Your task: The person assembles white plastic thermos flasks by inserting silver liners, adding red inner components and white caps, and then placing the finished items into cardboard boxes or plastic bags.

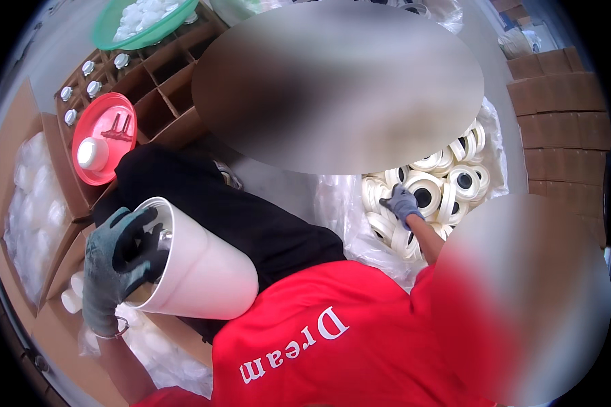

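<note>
A tall white plastic bucket [207,268] lies tilted across my lap, its mouth facing left. My left hand [119,261], in a grey-green glove with dark palm, is closed at the rim with its fingers bent into the mouth. Something small and shiny shows beside those fingers inside; I cannot make out what it is. On the right, my right hand [404,203], in a grey glove, reaches onto a heap of round cream-white lids [424,190] with black centres. Its fingers are somewhat apart against the lids. The heap fills a clear plastic bag [339,210].
A red basin [102,173] with a white cup-shaped piece stands on a divided carton [139,85] holding white-capped bottles. A green basin [108,30] of white pieces is behind. Boxes of bagged white items [34,210] line the left; brown cartons [563,136] are stacked right.
</note>
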Demonstrator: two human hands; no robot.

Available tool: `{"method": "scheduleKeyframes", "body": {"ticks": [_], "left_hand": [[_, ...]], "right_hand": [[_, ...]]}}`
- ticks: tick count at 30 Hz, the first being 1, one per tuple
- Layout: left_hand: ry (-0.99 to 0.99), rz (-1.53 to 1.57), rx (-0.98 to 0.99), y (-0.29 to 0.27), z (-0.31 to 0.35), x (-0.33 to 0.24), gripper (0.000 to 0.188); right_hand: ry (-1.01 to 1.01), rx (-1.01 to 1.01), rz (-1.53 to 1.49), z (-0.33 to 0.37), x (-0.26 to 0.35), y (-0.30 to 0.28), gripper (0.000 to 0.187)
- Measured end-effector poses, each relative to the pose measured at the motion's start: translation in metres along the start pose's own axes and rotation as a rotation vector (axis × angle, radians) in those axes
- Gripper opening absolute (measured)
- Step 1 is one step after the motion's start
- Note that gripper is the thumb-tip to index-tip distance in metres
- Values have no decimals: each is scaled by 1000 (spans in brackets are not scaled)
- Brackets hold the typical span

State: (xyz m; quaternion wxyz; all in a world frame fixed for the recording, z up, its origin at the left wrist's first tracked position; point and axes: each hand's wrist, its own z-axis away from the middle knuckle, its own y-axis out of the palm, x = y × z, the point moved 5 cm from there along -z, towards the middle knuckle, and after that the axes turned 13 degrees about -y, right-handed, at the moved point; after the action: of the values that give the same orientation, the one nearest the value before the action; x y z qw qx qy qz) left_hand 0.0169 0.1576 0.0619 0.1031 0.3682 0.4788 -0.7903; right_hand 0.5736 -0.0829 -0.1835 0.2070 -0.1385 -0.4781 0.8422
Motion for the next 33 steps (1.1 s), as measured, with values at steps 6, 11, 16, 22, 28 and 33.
{"method": "scheduleKeyframes", "body": {"ticks": [6,11,16,22,28,33], "left_hand": [[170,81,-343,-13,-5,-20,40],[142,17,-246,10,-14,-23,39],[269,-3,-552,-16,0,-32,37],[442,-171,-369,-21,-16,-115,89],[219,1699,52,-23,-18,-49,69],[316,1500,-374,-26,11,-9,69]], "right_hand": [[-222,-223,-231,-44,34,-78,30],[-208,-143,262,-14,24,-3,57],[-240,-256,-807,-10,68,-92,41],[-962,-141,-1861,71,314,-276,36],[-1775,-621,-910,151,433,-339,53],[-1727,-638,-980,134,494,-305,61]]}}
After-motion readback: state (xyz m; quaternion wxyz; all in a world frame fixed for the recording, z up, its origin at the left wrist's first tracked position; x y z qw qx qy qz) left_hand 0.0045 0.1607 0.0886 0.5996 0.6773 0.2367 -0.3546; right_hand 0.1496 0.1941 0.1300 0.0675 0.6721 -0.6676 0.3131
